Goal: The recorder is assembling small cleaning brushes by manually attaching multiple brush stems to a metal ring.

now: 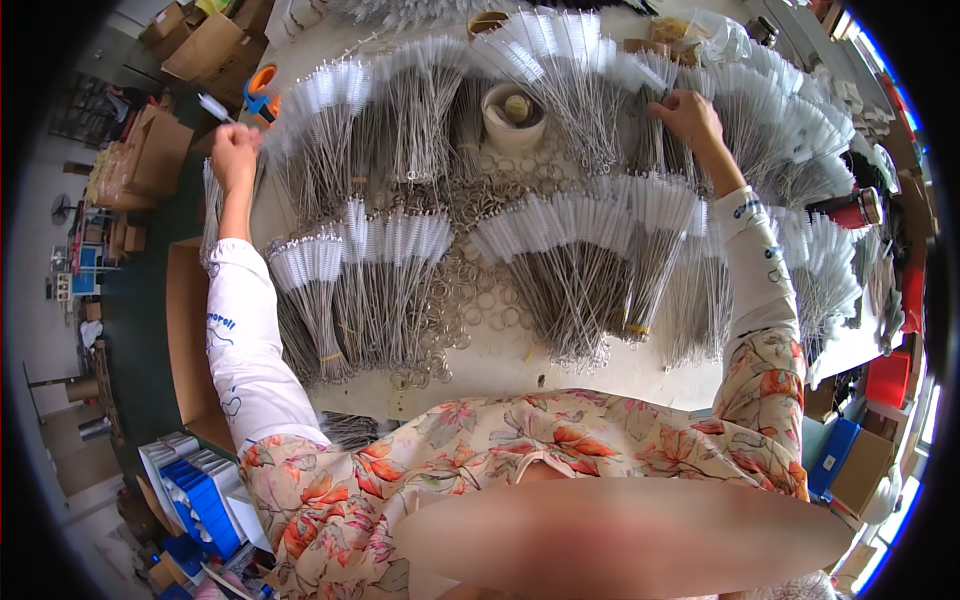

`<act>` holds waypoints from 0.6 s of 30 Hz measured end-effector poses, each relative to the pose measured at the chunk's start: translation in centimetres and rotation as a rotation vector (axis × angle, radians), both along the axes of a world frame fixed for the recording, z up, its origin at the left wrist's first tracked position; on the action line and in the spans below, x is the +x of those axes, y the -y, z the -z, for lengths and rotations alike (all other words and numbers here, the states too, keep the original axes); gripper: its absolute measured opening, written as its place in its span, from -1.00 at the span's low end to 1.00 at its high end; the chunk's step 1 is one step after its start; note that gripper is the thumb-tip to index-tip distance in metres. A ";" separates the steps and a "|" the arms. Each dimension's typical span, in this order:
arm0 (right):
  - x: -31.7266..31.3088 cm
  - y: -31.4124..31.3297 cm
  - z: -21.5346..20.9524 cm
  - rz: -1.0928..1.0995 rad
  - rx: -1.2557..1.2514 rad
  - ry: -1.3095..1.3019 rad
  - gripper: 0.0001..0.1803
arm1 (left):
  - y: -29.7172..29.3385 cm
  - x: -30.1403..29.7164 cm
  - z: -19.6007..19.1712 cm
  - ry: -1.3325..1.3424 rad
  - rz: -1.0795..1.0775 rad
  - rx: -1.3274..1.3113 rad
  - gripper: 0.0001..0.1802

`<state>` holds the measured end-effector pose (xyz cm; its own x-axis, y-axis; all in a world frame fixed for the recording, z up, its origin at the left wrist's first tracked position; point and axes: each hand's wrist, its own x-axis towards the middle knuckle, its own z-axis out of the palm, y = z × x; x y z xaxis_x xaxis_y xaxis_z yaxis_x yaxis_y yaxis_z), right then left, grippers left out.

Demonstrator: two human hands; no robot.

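Note:
My left hand [235,155] is raised beyond the table's left edge, fingers closed round a thin wire brush [213,107] whose white bristle end sticks out above the fist. At the far right of the table my right hand [692,118] is pinched among upright wire brushes; a brush [640,72] with white bristles seems to run to its fingertips. Bundles of similar brushes [575,235] with twisted metal stems and looped ends cover the table [430,395] in two rows. Small metal rings [490,300] lie scattered between the bundles.
A roll of white tape [513,118] stands among the far brushes. An orange and blue tape dispenser [262,95] sits at the far left corner. Below the left edge is an open cardboard box [185,330]. A dark red cylinder [855,210] lies at the right.

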<state>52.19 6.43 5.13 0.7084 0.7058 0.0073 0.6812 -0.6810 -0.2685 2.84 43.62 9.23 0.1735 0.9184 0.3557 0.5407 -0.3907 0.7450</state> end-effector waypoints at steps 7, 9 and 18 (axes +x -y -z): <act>3.8 2.1 2.1 0.059 0.278 -0.227 -0.66 | 7.5 13.2 -0.7 0.002 0.381 -0.410 -0.73; 3.7 2.3 2.2 0.071 0.294 -0.221 -0.67 | 8.9 15.3 1.4 -0.129 0.401 -0.580 -0.71; 2.6 0.8 1.6 0.043 0.353 -0.213 -0.65 | 5.7 14.2 2.5 -0.189 0.430 -0.229 -0.79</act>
